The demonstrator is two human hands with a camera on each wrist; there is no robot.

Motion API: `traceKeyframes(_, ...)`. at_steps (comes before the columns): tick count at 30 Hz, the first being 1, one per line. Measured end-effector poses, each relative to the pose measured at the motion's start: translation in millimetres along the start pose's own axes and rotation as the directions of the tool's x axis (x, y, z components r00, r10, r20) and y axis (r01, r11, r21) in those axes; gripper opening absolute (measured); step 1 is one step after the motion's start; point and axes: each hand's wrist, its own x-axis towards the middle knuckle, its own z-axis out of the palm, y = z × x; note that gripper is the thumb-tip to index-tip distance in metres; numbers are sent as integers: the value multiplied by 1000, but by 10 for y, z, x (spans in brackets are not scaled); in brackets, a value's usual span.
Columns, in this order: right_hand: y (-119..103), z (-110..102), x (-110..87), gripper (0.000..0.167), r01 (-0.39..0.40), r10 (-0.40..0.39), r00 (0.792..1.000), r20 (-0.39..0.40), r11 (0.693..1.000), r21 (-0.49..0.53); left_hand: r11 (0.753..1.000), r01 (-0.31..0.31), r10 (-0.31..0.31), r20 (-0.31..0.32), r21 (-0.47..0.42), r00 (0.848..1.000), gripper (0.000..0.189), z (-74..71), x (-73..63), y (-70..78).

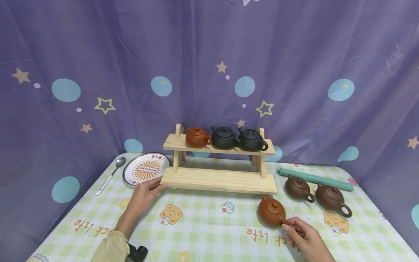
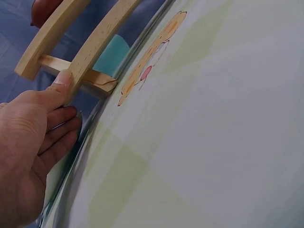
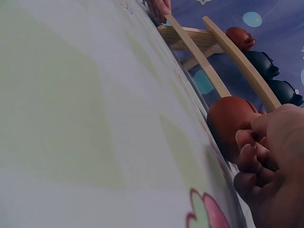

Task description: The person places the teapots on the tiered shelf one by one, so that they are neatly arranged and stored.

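My right hand (image 1: 304, 236) pinches the handle of a reddish-brown teapot (image 1: 272, 212), whose spout points toward the rack. I cannot tell whether its base touches the cloth. At the left end of the lower board of a two-tier wooden rack (image 1: 216, 180), my left hand (image 1: 144, 196) grips the edge; the left wrist view shows its thumb (image 2: 62, 78) against the wood. On the upper board stand an orange-brown teapot (image 1: 197, 137) and two black teapots, one in the middle (image 1: 224, 138) and one at right (image 1: 251, 140). The lower board is bare.
Two dark brown teapots, one nearer the rack (image 1: 298, 188) and one farther right (image 1: 330, 198), sit before a green rolled tube (image 1: 317, 179). A patterned plate (image 1: 131, 173) and a spoon (image 1: 110, 176) lie left. A purple curtain (image 1: 209, 54) hangs behind the checked tablecloth (image 1: 203, 233).
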Motion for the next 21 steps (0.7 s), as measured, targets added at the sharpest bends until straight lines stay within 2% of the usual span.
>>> traceKeyframes(3, -21, 48, -26, 12, 15, -20, 997, -74, 998, -64, 1000, -3, 3, 0, 6, 1000, 49, 2, 2, -4)
traceKeyframes(7, -14, 96, -39, 10, 84, -105, 983, -151, 987, -136, 1000, -6, 6, -1, -3, 1000, 49, 5, 11, -3)
traceKeyframes(16, 68, 130, -15, 8, 224, -276, 931, -237, 948, -225, 1000, -7, 7, 2, -7, 1000, 48, 7, 14, 2)
traceKeyframes(21, 102, 153, 3, 6, 296, -362, 892, -272, 920, -257, 1000, -5, 5, 1, -2, 1000, 48, 9, 8, 3)
